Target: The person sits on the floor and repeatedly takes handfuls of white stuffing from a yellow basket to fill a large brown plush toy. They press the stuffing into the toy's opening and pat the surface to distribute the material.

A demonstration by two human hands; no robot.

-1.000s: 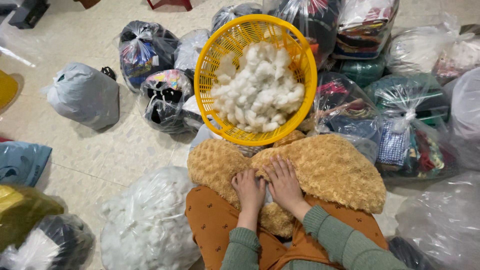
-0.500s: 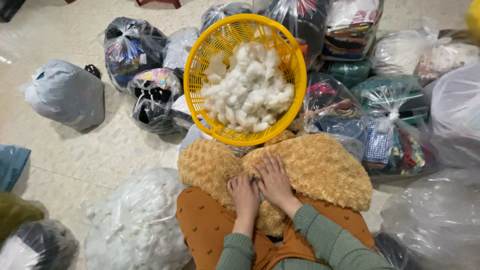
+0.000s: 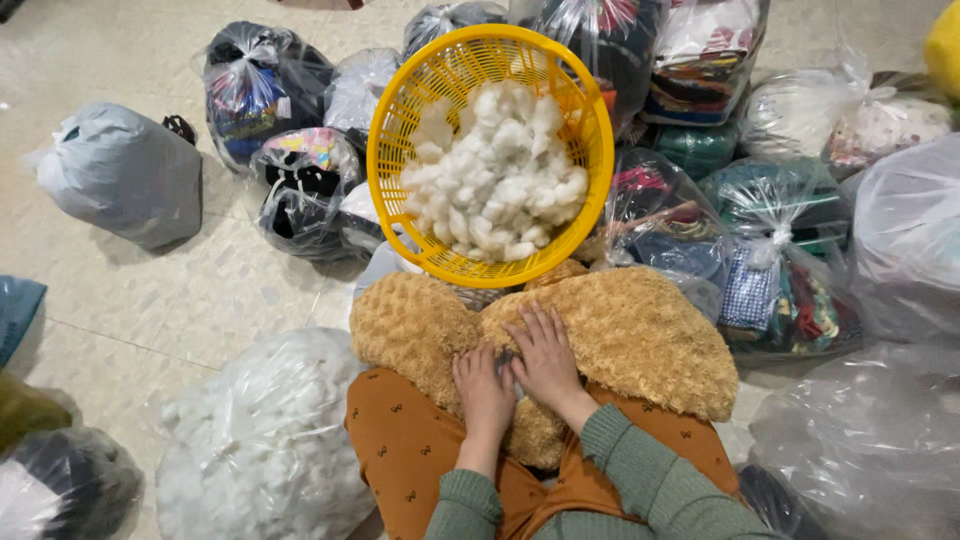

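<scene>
Both hands rest on a tan plush cover (image 3: 610,335) lying across the person's lap. The left hand (image 3: 484,388) sits palm down with fingers curled, pressed into the fabric near a dip in the middle; the right hand (image 3: 545,358) lies just beside it, fingers spread and flat on the plush. The fingertips of both meet at a small grey gap in the cover, and it is hard to tell from this angle whether either hand pinches the fabric there or only presses on it. Green sleeves (image 3: 640,480) cover the forearms, and orange trousers (image 3: 410,450) show under the plush.

Just beyond the cover, touching its far edge, a round yellow basket (image 3: 395,130) holds a heap of white stuffing (image 3: 495,175). To the person's left a clear bag of white filling (image 3: 260,440) lies on the tiled floor (image 3: 150,290). Farther out, tied plastic bags ring the basket: a grey bag (image 3: 120,175) on the far left, dark bags (image 3: 290,195) of mixed cloth next to it, and clear bags of coloured fabric (image 3: 770,270) on the right.
</scene>
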